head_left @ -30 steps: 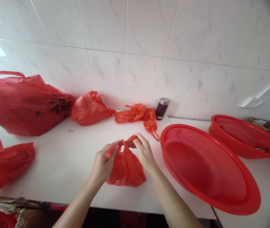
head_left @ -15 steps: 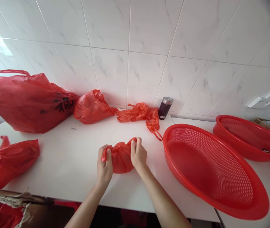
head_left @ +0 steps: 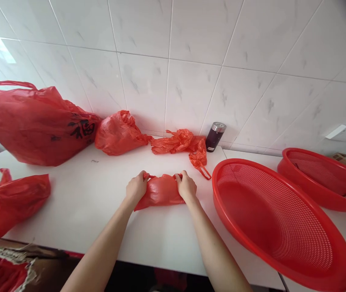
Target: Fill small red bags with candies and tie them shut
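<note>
Tabletop [head_left: 84,211]: white. Basket [head_left: 246,215]: red, mesh-sided, at right. Small bag [head_left: 163,192]: red plastic, mid-tabletop; bunched half a second ago, now smoother and plumper, which suggests a neater bundle. Left hand [head_left: 136,187], right hand [head_left: 187,186]: each gripping one upper corner.

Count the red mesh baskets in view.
2: the near basket at front right, and the far basket behind it, cut off by the right edge. Any nested underneath would be hidden.

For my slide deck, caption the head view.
Left hand and right hand grip a small red bag at a white table, a perforated red basket alongside.
</note>
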Demonstrator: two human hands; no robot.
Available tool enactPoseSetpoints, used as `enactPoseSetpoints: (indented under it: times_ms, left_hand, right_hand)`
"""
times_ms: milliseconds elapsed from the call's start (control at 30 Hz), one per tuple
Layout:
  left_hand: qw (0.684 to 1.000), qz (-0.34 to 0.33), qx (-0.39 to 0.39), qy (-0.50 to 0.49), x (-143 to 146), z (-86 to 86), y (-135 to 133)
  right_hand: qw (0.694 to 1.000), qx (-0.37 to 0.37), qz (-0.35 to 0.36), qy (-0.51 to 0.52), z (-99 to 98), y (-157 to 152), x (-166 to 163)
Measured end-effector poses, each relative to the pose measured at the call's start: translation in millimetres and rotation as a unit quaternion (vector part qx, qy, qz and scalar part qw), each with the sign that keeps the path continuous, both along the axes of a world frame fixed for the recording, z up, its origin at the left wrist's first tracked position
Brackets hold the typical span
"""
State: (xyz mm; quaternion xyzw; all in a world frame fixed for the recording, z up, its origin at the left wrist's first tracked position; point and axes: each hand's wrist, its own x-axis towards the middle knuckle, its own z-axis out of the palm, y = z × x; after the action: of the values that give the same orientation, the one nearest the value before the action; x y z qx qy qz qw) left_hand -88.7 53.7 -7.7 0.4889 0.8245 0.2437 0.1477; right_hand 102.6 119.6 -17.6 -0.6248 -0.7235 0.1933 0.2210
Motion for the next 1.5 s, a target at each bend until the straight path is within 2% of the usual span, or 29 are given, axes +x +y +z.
enactPoseSetpoints:
  times_ms: [200, 533, 967, 1233, 1333, 1433, 1500]
  left_hand:
    - [0.996, 0.008, -0.056, 0.071, 2.4, -8.6, 19.8]
    - [0.993, 0.013, -0.048, 0.110, 4.0, -13.1, 18.9]
    - [0.993, 0.109, 0.007, 0.047, 5.7, -15.8, 7.1]
    - [0.989, 0.127, 0.051, -0.051, -0.4, -22.3, 9.3]
    - [0.986, 0.118, 0.086, -0.083, -17.2, -10.8, 13.2]
    - [0.980, 0.113, 0.150, -0.063, -29.2, 14.0, 15.7]
    - [0.979, 0.076, 0.187, -0.030, -24.6, 31.3, 17.5]
  right_hand:
    - [0.998, 0.010, -0.035, -0.055, -15.7, 15.9, -11.3]
    - [0.994, 0.074, -0.066, -0.054, -27.3, 12.8, -13.9]
    - [0.976, 0.128, -0.152, 0.094, -28.8, 12.5, -9.2]
    - [0.957, 0.135, -0.155, 0.206, -26.8, 13.8, -6.7]
    - [0.949, 0.133, -0.141, 0.251, -23.9, 13.5, -3.9]
    - [0.940, 0.127, -0.110, 0.297, -21.4, 12.9, -2.5]
    - [0.933, 0.122, -0.086, 0.328, -20.2, 12.1, -2.6]
